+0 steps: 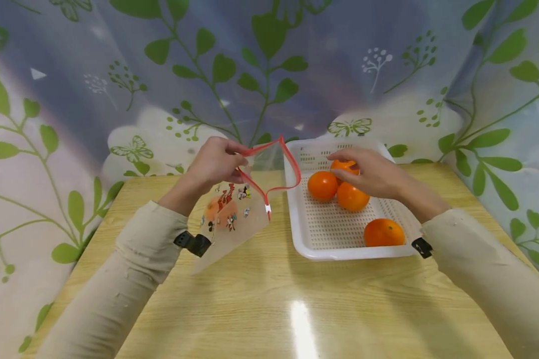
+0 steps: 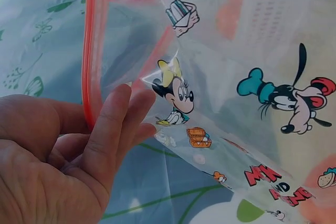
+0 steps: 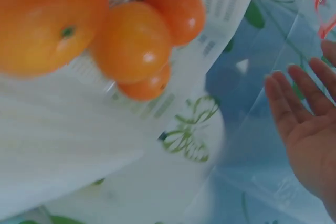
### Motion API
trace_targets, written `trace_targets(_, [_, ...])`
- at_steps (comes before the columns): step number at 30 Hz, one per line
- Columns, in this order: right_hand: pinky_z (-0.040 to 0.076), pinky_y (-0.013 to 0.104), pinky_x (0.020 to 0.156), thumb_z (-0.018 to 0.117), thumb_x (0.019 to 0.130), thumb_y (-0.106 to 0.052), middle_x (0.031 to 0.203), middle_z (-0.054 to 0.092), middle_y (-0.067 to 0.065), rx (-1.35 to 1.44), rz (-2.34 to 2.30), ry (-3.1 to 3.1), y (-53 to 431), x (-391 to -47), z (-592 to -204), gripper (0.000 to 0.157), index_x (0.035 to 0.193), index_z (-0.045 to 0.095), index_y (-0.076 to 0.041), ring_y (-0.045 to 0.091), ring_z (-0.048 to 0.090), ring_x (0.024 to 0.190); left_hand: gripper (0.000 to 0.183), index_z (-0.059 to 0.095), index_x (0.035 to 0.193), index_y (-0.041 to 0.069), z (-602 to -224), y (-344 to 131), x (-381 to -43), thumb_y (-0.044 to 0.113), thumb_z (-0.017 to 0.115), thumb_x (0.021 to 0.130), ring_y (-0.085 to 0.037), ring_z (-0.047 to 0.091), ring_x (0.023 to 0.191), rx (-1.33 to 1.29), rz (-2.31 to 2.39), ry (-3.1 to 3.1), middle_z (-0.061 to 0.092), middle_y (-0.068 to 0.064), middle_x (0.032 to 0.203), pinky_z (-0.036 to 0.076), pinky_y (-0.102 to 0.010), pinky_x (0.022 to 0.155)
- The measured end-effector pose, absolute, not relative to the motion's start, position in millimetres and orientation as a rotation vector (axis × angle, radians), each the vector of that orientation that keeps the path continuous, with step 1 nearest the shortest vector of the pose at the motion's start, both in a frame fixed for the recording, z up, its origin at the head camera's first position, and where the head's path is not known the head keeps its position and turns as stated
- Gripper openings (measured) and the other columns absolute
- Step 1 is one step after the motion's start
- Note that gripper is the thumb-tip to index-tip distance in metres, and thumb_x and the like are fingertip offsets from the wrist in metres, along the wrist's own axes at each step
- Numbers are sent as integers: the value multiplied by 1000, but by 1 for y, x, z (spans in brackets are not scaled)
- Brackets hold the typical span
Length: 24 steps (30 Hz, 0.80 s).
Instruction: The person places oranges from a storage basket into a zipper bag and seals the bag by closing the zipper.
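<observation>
My left hand (image 1: 217,162) pinches the red rim of a clear zip bag (image 2: 220,93) printed with cartoon figures, and its mouth gapes toward the basket. The white slider (image 1: 268,208) sits at the near end of that rim. An orange-coloured round shape shows through the bag's lower part. Over the white basket (image 1: 312,255), my right hand (image 1: 373,172) hovers with fingers extended, holding nothing. Below it, several oranges (image 1: 322,186) lie grouped, the back one partly covered by the hand. Another orange (image 1: 384,233) rests in the basket's near right corner.
The basket stands on a wood-grain table (image 1: 233,309), to the right of the bag. Directly behind the table hangs a curtain (image 1: 314,89) with green leaves and butterflies. Each wrist wears a black strap.
</observation>
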State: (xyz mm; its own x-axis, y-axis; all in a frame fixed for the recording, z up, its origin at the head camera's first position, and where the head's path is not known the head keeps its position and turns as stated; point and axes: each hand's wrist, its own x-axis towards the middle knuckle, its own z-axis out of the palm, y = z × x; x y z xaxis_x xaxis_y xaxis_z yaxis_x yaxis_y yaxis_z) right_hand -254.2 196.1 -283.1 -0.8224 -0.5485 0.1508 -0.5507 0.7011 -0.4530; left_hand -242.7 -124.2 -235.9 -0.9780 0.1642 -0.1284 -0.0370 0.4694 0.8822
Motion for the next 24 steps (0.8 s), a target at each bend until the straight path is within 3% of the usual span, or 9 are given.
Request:
trace_targets(10, [43,55,96,62,95,-31,130,54,18,876,569,-3135,244,-232,-294,44,129,57,-4,37,52,116,31,59,127,0,-242,-119,-243,3,51,98,-20,66,64,172,1490,2508,56,-19,116,59,-35,67])
trace_targets(15, [41,55,98,66,92,-27,129,56,16,915,596,-3168,254,-220,-305,42,126,60,-4,35,52,116,32,59,129,2,-245,-117,-242,4,50,98,-20,66,66,194,1465,2509,55,-18,119,59,-37,70])
trace_targets(24, [40,54,99,70,88,-35,129,55,15,1026,519,-3289,263,-205,-323,50,125,59,-3,36,49,118,31,59,129,2,-250,-111,-245,6,50,99,-22,65,66,212,1474,2489,56,-19,119,58,-41,73])
